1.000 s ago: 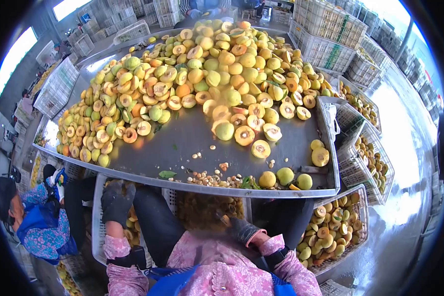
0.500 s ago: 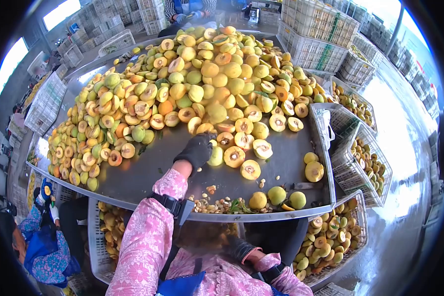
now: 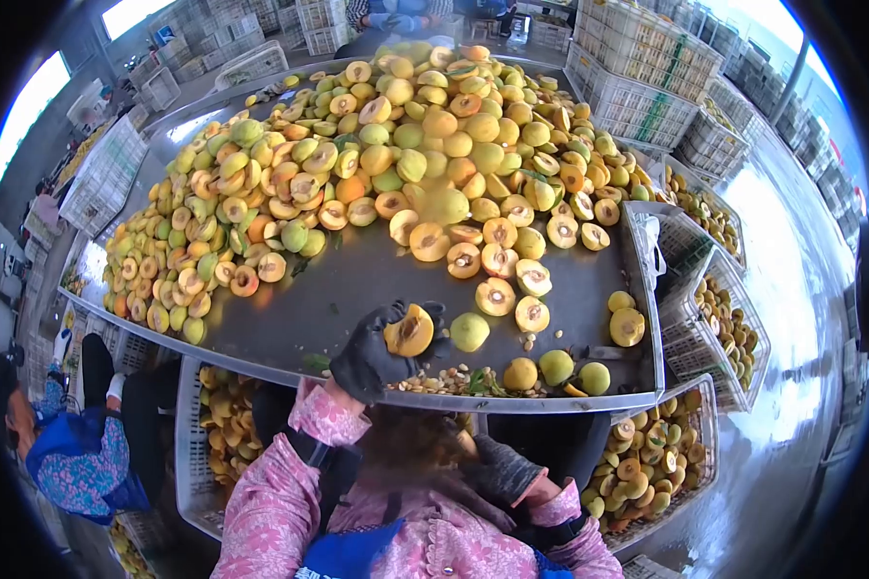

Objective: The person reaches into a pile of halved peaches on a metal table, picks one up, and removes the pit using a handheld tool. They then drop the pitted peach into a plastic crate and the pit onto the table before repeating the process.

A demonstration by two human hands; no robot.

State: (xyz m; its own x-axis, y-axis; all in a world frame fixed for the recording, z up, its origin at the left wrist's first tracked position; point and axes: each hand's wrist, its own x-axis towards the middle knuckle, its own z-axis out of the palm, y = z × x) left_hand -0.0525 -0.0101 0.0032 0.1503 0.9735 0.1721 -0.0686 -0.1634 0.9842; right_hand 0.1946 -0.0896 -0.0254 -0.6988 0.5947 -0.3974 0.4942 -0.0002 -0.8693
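My left hand (image 3: 375,355), in a dark glove, is closed around a yellow peach half (image 3: 409,332), its cut side facing up. It hangs over the near edge of the metal table (image 3: 299,289). A pale green-yellow peach (image 3: 470,332) rests just right of my fingers. Below the table edge, near my lap, my right hand (image 3: 508,471) wears a dark grey glove and is curled. What it grips is blurred and partly hidden. Beyond my left hand lie several cut peach halves (image 3: 495,296) with brown centres, then the large peach heap (image 3: 357,164).
Loose pits (image 3: 434,380) and a few whole peaches (image 3: 556,367) lie along the near rim. Crates of halves stand below right (image 3: 710,463), below left (image 3: 188,473) and at the right side (image 3: 690,338). A co-worker (image 3: 82,454) sits at left; another person's hands (image 3: 396,21) show behind the heap.
My left hand has drawn back from the peaches at the heap's front edge to the table's near edge, now with a peach half in it. My right hand remains low by my lap.
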